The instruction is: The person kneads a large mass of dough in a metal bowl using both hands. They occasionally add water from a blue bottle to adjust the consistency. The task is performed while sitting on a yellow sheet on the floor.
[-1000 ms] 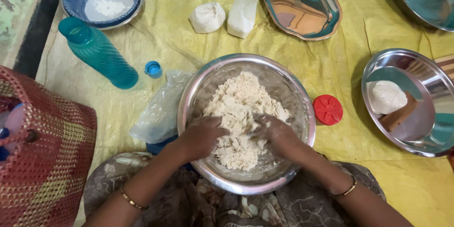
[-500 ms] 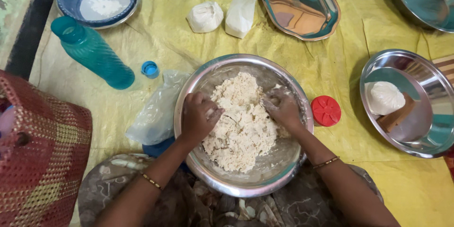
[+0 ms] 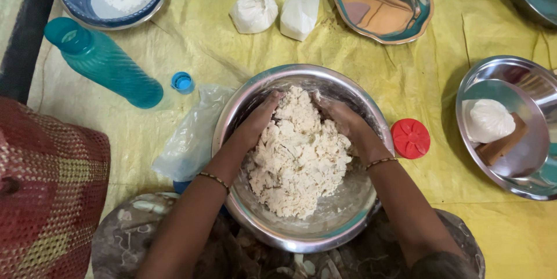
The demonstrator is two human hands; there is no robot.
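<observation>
Head view: left hand [image 3: 253,123] and right hand [image 3: 342,119] cup, unclenched, the far edge of crumbly pale dough [image 3: 299,154] in a round steel bowl [image 3: 354,90]; pulling inward evenly gathers loose crumbs best.

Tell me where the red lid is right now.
In the head view the red lid lies on the yellow sheet just right of the steel mixing bowl, near the right hand's wrist, between the bowl and the steel plate.

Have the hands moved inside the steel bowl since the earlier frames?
Yes. Both the left hand and right hand moved from the steel bowl's near side toward its far rim, over the dough.
</observation>
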